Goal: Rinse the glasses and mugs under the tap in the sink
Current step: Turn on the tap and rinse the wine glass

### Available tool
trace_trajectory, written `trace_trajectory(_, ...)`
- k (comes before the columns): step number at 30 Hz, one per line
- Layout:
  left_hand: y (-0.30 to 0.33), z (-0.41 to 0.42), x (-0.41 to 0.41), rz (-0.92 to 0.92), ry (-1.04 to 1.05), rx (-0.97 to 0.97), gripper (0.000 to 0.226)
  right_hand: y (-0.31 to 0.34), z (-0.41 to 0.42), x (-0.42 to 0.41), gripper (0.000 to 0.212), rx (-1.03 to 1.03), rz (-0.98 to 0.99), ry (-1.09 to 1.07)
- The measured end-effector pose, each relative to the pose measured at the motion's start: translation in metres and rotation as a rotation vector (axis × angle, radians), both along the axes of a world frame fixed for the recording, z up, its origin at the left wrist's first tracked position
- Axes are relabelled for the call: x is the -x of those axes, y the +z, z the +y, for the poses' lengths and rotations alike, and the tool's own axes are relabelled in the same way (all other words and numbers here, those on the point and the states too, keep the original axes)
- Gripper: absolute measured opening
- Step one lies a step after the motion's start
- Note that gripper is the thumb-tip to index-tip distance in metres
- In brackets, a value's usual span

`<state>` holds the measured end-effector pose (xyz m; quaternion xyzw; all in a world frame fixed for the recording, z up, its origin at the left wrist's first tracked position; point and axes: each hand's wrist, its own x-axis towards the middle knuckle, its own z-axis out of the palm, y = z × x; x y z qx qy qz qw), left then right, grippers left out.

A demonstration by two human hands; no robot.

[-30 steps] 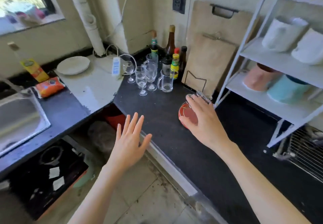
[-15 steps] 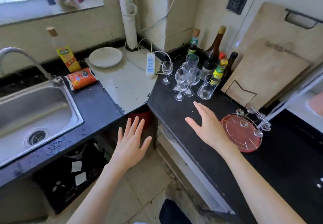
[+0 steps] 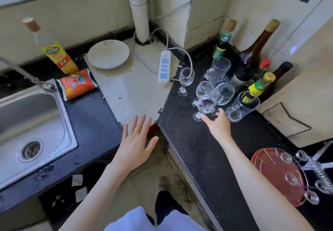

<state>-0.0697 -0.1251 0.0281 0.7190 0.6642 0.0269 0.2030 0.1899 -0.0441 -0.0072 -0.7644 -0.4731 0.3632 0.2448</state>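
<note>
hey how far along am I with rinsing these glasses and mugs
Done: nothing visibly; the sink holds no glassware and no water runs from the tap. In hand: your right hand is open beside the nearest wine glass; your left hand holds nothing. Left: every glass and mug, including the glass mug.

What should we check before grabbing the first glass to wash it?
1. Right hand at the nearest wine glass: ok, fingers open and reaching its stem, no grip yet.
2. Left hand free to help: ok, open and holding nothing.
3. Room around that glass: not ok, other glasses and a glass mug crowd close beside it.
4. Sink ready for rinsing: ok, nothing lies in the basin.
5. Tap running: cannot tell, the spout is out of view.
6. Power strip away from water: not ok, it lies on the counter between the glasses and the sink.
</note>
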Motion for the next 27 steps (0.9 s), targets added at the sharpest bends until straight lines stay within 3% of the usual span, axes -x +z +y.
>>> trace_trajectory(6, -0.002, 0.029, 0.008, -0.041, 0.08, 0.075, 0.071, -0.025, 0.028, 0.008, 0.068, -0.089, 0.073, -0.133)
trace_trajectory(15, -0.01, 0.045, 0.01, -0.079, 0.07, 0.118, 0.065, -0.033, 0.023, 0.018, 0.061, -0.195, 0.116, -0.158)
trace_trajectory(22, -0.006, 0.036, 0.027, -0.184, 0.091, 0.052, 0.065, 0.003, 0.011, 0.061, 0.065, -0.207, 0.239, 0.191)
trace_trajectory(27, 0.02, 0.015, 0.068, -0.559, 0.342, -0.104, 0.06, 0.05, 0.012, 0.147, 0.068, -0.171, 0.337, 0.586)
